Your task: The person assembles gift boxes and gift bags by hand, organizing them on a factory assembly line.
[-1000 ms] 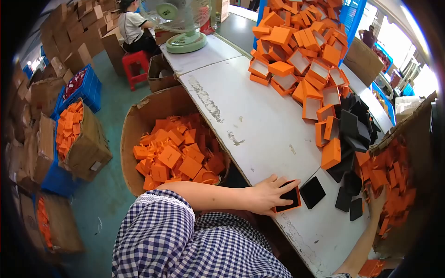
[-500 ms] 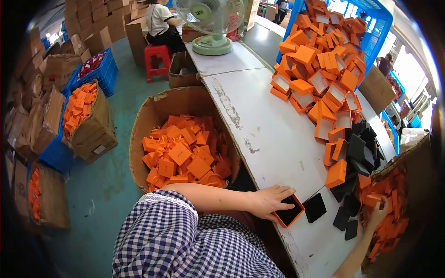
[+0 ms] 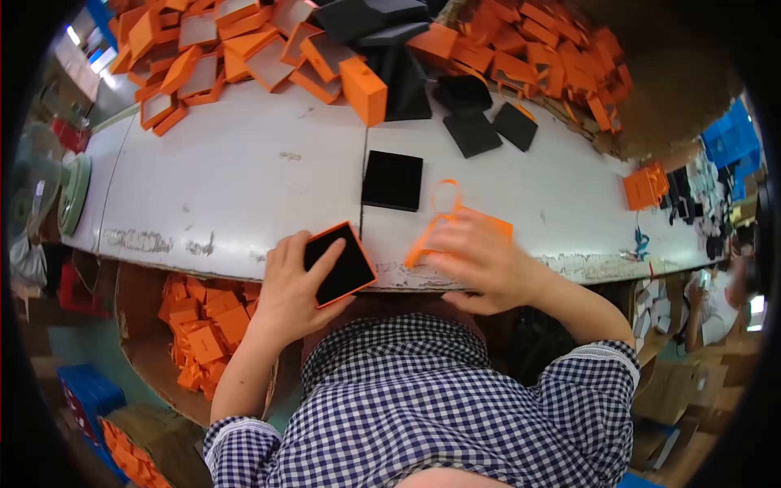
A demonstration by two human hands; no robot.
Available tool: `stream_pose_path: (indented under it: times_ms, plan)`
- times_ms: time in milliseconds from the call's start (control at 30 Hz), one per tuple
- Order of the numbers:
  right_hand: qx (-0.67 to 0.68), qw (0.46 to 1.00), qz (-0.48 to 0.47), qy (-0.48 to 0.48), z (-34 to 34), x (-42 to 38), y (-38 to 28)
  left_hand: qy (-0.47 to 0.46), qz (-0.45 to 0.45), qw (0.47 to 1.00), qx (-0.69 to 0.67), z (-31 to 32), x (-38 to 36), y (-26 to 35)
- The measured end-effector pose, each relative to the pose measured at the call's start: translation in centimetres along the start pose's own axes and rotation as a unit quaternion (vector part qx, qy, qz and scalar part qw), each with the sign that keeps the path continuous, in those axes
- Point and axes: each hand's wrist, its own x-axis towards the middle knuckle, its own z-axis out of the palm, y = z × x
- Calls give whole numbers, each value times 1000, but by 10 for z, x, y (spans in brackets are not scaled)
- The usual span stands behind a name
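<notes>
My left hand (image 3: 294,285) grips a small open orange box (image 3: 363,259) near the table's front edge. Its thumb presses on the black insert (image 3: 346,272) inside the box, with the other fingers along the side. To the right, my right hand (image 3: 492,264) is smeared by motion, its fingers over an orange piece with a ribbon loop (image 3: 490,221). The hand partly hides this piece, held low over the table. A square black pad (image 3: 392,180) lies between and beyond the two hands.
Beyond the white table's (image 3: 244,163) middle lie piled open orange boxes (image 3: 268,61) and black pads (image 3: 472,132). A carton of orange boxes (image 3: 561,61) stands at the far right. Another carton (image 3: 146,350) with orange boxes is below the front edge. Scissors (image 3: 641,241) lie at right.
My view has swung right and down to the table. My right hand has come from the right-hand carton to the front edge with the orange ribboned piece. My left hand still holds the box.
</notes>
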Motion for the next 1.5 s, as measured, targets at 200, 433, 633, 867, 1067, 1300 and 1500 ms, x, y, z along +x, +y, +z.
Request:
stream_pose_path:
  times_ms: [200, 433, 633, 867, 1067, 1300, 1500]
  plan:
    - [119, 928, 334, 116, -17, -16, 38, -3, 6, 1000, 19, -5, 0, -6]
    - [-90, 962, 250, -69, 34, 31, 37, 15, -3, 1000, 13, -2, 2, -7]
    - [415, 767, 445, 201, 19, 19, 15, 113, -5, 981, -156, 16, -10, -23]
    - [44, 952, 298, -54, -21, -59, -5, 107, -23, 957, -270, 27, -15, -36]
    - [275, 916, 289, -34, -25, -50, 2, 78, 116, 906, -400, -6, 22, 13]
    - [286, 939, 189, -37, -21, -11, -7, -77, 48, 933, -348, -25, 32, 24]
    - [374, 908, 189, -22, 45, 22, -35, 8, 77, 921, -381, 5, 6, 27]
